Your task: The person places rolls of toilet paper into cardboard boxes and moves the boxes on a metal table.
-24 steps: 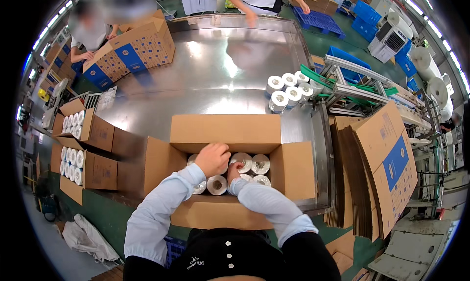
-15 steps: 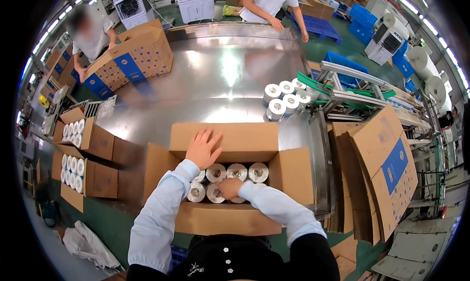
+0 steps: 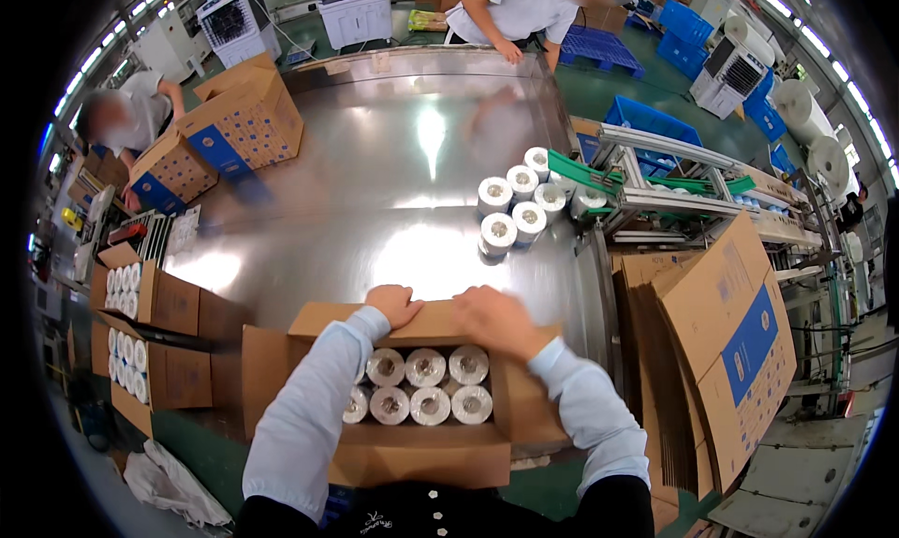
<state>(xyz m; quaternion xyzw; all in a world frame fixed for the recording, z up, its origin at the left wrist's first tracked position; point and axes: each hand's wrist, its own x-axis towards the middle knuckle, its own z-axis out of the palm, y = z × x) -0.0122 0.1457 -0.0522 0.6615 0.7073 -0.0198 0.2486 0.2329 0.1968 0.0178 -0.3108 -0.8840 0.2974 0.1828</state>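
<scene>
An open cardboard box (image 3: 421, 465) in front of me holds two rows of white wrapped rolls (image 3: 430, 407) standing on end, their round tops facing up. The fingers of my left hand (image 3: 393, 306) are curled over the top edge of the box's far flap. My right hand (image 3: 498, 321) is at the same flap, farther right; motion blur hides how its fingers sit. A loose group of white rolls (image 3: 498, 231) stands on the metal table beyond the box, at the green-railed conveyor's outlet.
Left of me are two open boxes of rolls (image 3: 150, 365). Flattened cartons (image 3: 740, 351) lean at the right beside the conveyor (image 3: 674, 163). Across the metal table (image 3: 375, 191), one person handles a printed carton (image 3: 245, 117) and another leans at the far edge.
My right hand has left the rolls inside the box and moved up to the far flap. My left hand now curls over that flap. The box sits nearer me; loose rolls have spread toward it.
</scene>
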